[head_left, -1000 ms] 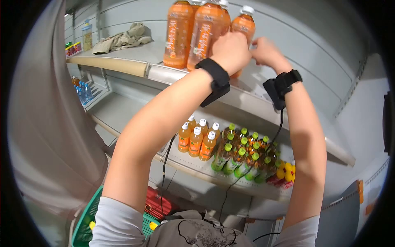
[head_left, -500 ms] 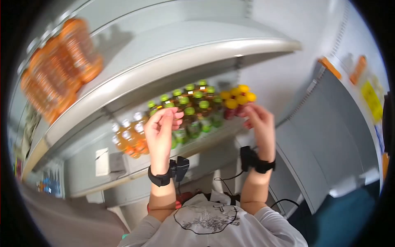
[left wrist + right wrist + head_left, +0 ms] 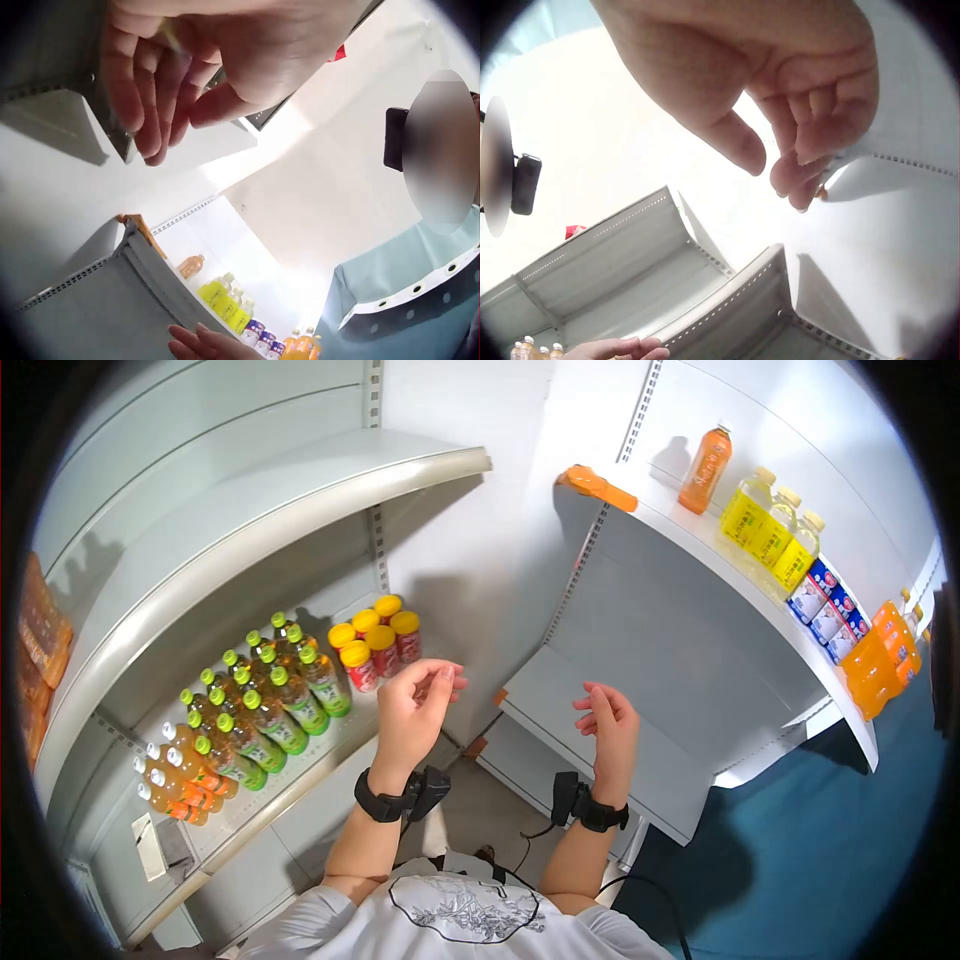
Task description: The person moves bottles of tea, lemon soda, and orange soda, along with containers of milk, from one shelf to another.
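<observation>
Both hands are raised in front of the body with nothing in them. My left hand [image 3: 412, 710] has its fingers loosely bent; in the head view it is closest to the red jars with yellow lids [image 3: 382, 645] on the left shelf. To its right, my right hand [image 3: 612, 740] hangs apart, thumb and fingers relaxed, in front of the grey right-hand shelf unit [image 3: 640, 620]. The left wrist view shows the left palm [image 3: 247, 52] with its fingers drooping. In the right wrist view the right thumb and fingertips [image 3: 742, 150] are close together, gripping nothing.
Green-capped tea bottles [image 3: 265, 700] and white-capped juice bottles [image 3: 185, 775] stand left of the jars. Large orange bottles [image 3: 42, 650] are at the far left. The right upper shelf carries one orange bottle [image 3: 706, 468], yellow-labelled bottles [image 3: 765, 525], blue-white packs [image 3: 828, 610] and orange drinks [image 3: 882, 655].
The head view has swung right, from the large orange bottles to the right-hand shelf unit. The left hand has left those bottles, and both hands have come down in front of the body.
</observation>
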`<state>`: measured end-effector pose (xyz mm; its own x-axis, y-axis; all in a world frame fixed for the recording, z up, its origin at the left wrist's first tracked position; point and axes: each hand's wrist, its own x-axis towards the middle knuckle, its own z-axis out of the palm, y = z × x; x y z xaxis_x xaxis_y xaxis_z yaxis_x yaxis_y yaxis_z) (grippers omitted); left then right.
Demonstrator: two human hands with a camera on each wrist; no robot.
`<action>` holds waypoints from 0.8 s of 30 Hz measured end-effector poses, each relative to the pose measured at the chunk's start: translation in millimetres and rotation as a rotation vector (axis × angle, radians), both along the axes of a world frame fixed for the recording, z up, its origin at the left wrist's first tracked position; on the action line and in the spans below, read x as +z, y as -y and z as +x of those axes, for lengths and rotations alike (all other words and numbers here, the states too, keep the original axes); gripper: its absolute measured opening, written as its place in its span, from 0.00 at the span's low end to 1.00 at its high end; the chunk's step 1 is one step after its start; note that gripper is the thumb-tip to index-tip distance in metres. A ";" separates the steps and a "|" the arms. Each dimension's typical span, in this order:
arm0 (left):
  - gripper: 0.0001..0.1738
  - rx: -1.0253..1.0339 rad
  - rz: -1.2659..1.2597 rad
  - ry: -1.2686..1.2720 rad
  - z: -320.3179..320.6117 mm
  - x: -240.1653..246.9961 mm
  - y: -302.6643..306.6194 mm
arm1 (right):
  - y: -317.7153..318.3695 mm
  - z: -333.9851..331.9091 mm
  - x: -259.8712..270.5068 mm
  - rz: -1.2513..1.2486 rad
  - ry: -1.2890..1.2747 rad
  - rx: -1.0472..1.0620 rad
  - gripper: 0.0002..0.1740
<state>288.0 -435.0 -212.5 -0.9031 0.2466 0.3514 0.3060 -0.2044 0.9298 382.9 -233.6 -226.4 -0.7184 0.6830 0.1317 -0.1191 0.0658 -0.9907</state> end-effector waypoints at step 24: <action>0.15 -0.476 -0.203 -0.478 -68.7 206.6 -181.6 | -126.7 -58.9 207.5 0.470 -0.226 -0.039 0.15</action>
